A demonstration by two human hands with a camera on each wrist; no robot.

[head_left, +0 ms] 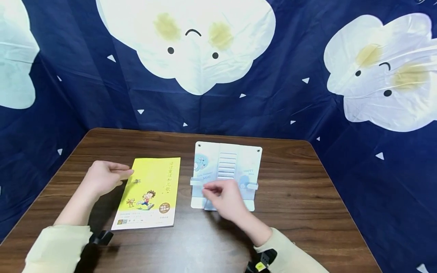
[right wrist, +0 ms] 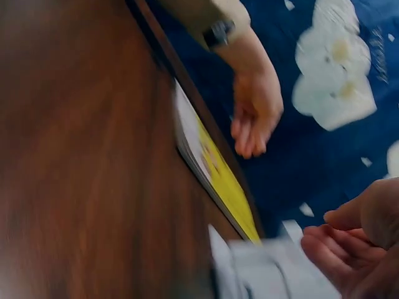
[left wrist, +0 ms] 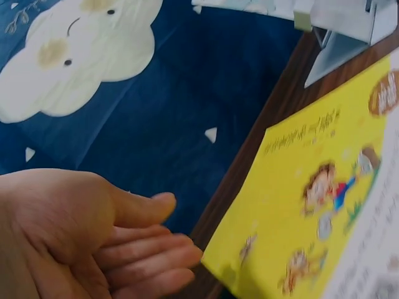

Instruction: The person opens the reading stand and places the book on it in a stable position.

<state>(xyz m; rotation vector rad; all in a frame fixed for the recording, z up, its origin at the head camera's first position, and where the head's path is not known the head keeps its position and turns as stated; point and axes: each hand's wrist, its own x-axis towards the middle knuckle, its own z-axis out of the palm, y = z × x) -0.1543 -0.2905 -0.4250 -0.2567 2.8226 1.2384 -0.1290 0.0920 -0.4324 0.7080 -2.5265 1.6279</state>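
Observation:
A yellow children's book (head_left: 151, 180) with a cartoon child on its cover lies flat on the table. My left hand (head_left: 105, 177) is beside its left edge, fingers extended toward it and holding nothing. To the right of the book stands a pale blue-and-white reading stand (head_left: 227, 161), with slots down its middle and a clip at each side. My right hand (head_left: 226, 198) is in front of the stand's lower part and overlaps it in the head view. In the right wrist view its fingers (right wrist: 333, 252) are loosely bent, with nothing between them and the thumb.
Both things are on a dark wood-grain table (head_left: 293, 212) with rounded far corners. Behind it and along the sides hangs a navy cloth (head_left: 286, 76) printed with white clouds and small triangles. A dark band (head_left: 263, 261) sits on my right sleeve.

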